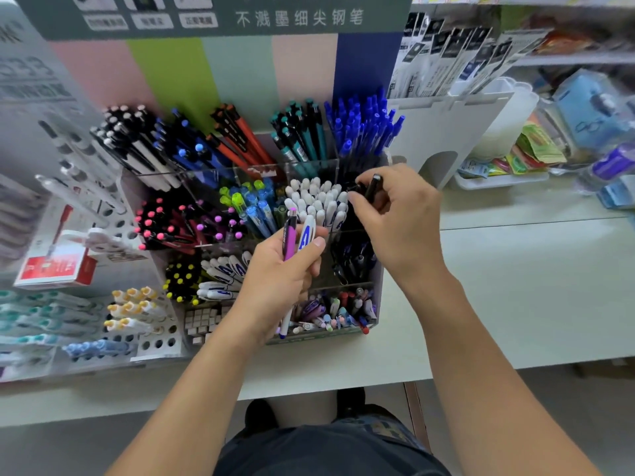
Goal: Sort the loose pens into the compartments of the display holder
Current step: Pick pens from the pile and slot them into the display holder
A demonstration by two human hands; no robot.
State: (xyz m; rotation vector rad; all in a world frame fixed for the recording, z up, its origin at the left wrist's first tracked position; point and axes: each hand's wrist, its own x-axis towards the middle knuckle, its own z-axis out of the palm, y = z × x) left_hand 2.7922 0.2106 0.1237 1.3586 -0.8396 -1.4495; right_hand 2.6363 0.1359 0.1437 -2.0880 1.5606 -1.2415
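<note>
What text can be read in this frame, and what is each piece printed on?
"不溅墨细尖钢笔": white characters on the grey-green header board above the display holder.
"A": large blue letter on the white pen in the left hand.
Purple pen beside it: barrel print too small to read.
Header board's three boxed labels, red box, hanging packets: blurred, unreadable.

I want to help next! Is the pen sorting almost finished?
Partly. Most compartments of the display holder already hold matching pens, like the blue pens. The right hand pinches a black pen; the left hand grips a purple pen and a white pen. The mixed pens in front remain.
</note>
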